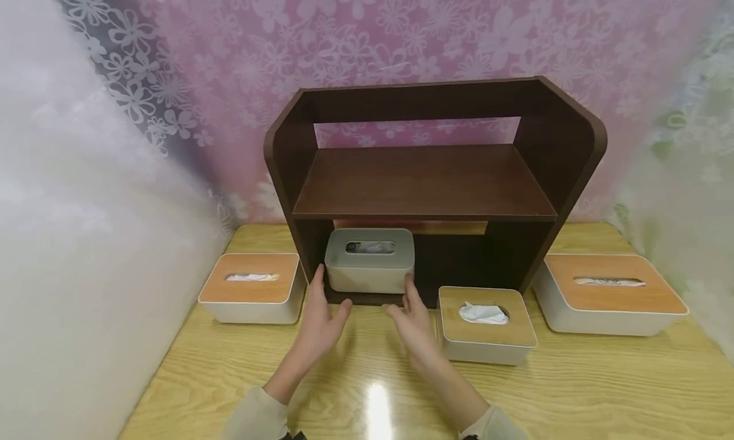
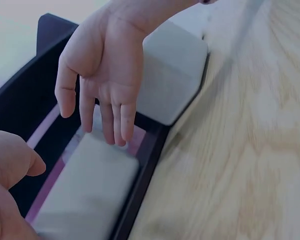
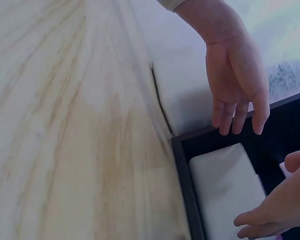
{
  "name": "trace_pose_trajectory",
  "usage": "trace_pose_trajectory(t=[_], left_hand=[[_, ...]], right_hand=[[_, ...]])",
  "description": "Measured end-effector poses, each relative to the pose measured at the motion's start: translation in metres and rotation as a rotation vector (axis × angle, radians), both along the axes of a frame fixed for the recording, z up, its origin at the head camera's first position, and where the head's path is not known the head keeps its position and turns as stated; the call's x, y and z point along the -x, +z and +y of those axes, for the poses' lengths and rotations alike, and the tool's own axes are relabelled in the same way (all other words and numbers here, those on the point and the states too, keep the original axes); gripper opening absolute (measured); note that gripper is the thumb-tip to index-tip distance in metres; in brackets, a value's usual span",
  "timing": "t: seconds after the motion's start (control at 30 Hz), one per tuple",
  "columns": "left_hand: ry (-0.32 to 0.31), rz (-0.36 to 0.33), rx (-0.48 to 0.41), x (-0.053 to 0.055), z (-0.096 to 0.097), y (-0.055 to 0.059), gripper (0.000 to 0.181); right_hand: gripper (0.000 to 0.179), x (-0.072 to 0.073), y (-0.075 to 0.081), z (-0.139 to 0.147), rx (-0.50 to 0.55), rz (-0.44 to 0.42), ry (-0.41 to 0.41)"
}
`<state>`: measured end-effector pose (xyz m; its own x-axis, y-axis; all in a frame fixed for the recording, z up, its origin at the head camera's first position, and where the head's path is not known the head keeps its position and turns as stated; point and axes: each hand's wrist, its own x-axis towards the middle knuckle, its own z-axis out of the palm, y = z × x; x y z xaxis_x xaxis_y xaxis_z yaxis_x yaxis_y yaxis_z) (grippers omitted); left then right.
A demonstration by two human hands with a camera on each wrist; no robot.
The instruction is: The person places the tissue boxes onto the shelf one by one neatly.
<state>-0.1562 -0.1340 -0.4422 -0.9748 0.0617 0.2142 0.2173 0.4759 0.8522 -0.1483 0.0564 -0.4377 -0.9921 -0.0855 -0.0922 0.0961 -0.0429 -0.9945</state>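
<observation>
A grey tissue box [image 1: 369,262] with an oval slot sits in the lower left compartment of a dark brown shelf [image 1: 424,182]. My left hand [image 1: 321,322] is at the box's left end, fingers extended and thumb spread; the right wrist view shows this left hand [image 3: 237,82] with straight fingers close to the box [image 3: 225,182]. At the right end, my right hand [image 1: 415,328] has its fingertips by the lower front corner. In the left wrist view the right hand [image 2: 110,80] reaches the end of the box [image 2: 92,185] with straight fingers. Neither hand curls round it.
A wood-lidded tissue box [image 1: 249,287] stands left of the shelf, and a larger one [image 1: 619,293] stands right. A smaller one [image 1: 487,325] is in front of the shelf's right side, near my right hand. All rest on a wood-grain table [image 1: 229,389], with a floral curtain [image 1: 390,39] behind.
</observation>
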Motion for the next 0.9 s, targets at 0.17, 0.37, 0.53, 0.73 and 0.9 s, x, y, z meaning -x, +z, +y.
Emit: trace_pose_trajectory(t=[0.17, 0.37, 0.53, 0.73, 0.9], left_hand=[[-0.003, 0.008, -0.022, -0.01, 0.007, 0.008, 0.084], [-0.005, 0.039, -0.051, -0.023, 0.017, 0.013, 0.081], [0.024, 0.115, -0.147, -0.029, 0.028, 0.02, 0.068], [-0.018, 0.087, -0.176, -0.029, 0.042, 0.032, 0.064], [-0.099, 0.009, -0.191, -0.026, 0.055, 0.04, 0.06]], right_hand=[[0.085, -0.012, 0.011, 0.011, -0.034, 0.029, 0.062], [0.082, -0.029, 0.024, 0.029, -0.018, 0.062, 0.12], [0.082, -0.042, 0.039, 0.064, -0.021, 0.147, 0.147], [0.075, -0.043, 0.049, 0.13, -0.141, 0.294, 0.148], [0.067, -0.038, 0.051, 0.184, -0.365, 0.392, 0.154]])
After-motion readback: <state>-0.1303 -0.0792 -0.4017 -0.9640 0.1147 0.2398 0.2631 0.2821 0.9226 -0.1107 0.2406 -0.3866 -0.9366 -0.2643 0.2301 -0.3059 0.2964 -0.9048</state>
